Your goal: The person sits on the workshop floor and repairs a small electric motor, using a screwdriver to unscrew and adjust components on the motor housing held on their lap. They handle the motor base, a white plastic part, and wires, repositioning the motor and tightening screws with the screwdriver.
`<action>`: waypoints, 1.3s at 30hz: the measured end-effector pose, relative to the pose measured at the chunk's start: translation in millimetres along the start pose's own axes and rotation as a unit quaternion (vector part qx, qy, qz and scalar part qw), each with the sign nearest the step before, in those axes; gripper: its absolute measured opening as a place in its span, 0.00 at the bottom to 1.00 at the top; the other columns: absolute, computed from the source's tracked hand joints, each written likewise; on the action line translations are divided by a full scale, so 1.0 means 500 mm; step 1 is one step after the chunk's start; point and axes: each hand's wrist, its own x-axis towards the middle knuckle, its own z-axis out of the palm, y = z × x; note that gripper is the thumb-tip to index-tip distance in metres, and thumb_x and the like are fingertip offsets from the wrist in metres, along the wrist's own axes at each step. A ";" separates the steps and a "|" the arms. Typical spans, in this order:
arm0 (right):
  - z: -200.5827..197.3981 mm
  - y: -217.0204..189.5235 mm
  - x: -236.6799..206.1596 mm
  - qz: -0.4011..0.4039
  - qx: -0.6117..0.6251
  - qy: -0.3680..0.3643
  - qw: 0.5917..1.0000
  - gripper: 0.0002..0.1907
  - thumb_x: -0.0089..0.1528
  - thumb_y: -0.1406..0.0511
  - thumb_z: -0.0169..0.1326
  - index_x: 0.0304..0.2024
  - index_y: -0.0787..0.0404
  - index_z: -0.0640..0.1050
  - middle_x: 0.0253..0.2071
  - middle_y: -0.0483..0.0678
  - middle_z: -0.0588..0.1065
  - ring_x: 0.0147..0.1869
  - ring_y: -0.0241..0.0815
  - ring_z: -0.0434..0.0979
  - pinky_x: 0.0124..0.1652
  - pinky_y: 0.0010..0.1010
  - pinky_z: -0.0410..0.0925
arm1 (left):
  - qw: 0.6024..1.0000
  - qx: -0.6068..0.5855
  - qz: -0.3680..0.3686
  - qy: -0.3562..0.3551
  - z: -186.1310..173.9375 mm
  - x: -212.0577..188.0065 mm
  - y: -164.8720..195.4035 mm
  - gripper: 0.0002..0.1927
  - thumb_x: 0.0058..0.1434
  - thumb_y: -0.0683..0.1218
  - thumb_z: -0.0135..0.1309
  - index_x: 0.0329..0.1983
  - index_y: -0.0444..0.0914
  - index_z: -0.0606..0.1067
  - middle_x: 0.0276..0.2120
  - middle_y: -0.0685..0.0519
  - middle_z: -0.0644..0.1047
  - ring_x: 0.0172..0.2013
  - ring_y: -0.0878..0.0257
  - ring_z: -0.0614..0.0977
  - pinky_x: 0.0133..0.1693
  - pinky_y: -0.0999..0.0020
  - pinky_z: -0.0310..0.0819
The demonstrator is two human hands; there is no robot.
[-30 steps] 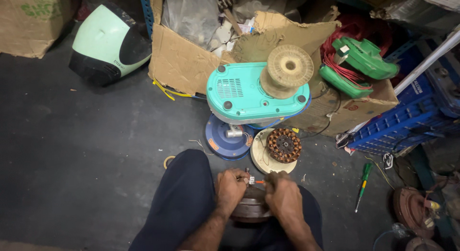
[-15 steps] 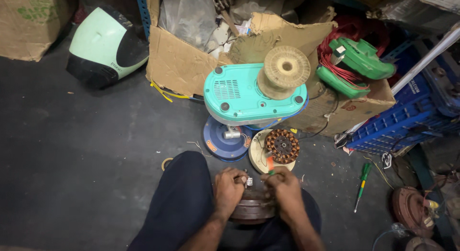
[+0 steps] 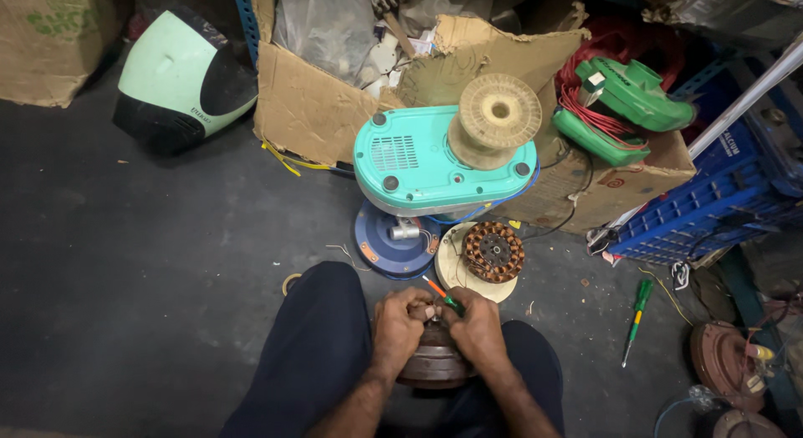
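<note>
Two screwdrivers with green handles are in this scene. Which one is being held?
The small green and orange screwdriver poking out of the right hand; the other green-handled screwdriver lies untouched on the dark floor.

I saw a dark floor [image 3: 125,262] carrying a torn cardboard box [image 3: 309,112], a green screwdriver [image 3: 637,317] and a tape ring [image 3: 290,282].

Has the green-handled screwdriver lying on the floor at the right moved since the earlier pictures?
No. The green-handled screwdriver keeps the same place beside the blue crate; only the head camera shifted slightly.
</note>
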 end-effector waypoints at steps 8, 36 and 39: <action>0.003 0.012 0.002 0.015 0.003 -0.005 1.000 0.13 0.55 0.64 0.61 0.37 0.68 0.80 0.34 0.64 0.79 0.40 0.62 0.82 0.42 0.46 0.71 | 0.993 0.057 0.092 0.042 0.002 -0.007 -0.002 0.09 0.48 0.37 0.65 0.33 0.38 0.82 0.28 0.46 0.82 0.31 0.53 0.84 0.37 0.61 0.77; 0.005 0.032 0.014 0.102 0.030 -0.031 0.994 0.12 0.52 0.66 0.62 0.38 0.64 0.83 0.30 0.55 0.82 0.34 0.46 0.84 0.41 0.38 0.73 | 0.983 0.098 0.141 0.065 0.009 0.008 -0.025 0.04 0.49 0.39 0.60 0.29 0.38 0.81 0.31 0.47 0.83 0.37 0.48 0.82 0.42 0.53 0.74; 0.005 0.027 0.013 0.086 0.049 -0.025 0.995 0.11 0.52 0.66 0.61 0.36 0.64 0.83 0.29 0.55 0.83 0.33 0.46 0.84 0.39 0.38 0.74 | 0.983 0.097 0.141 0.065 0.008 0.006 -0.018 0.03 0.49 0.40 0.61 0.28 0.38 0.81 0.30 0.48 0.83 0.37 0.48 0.82 0.42 0.53 0.74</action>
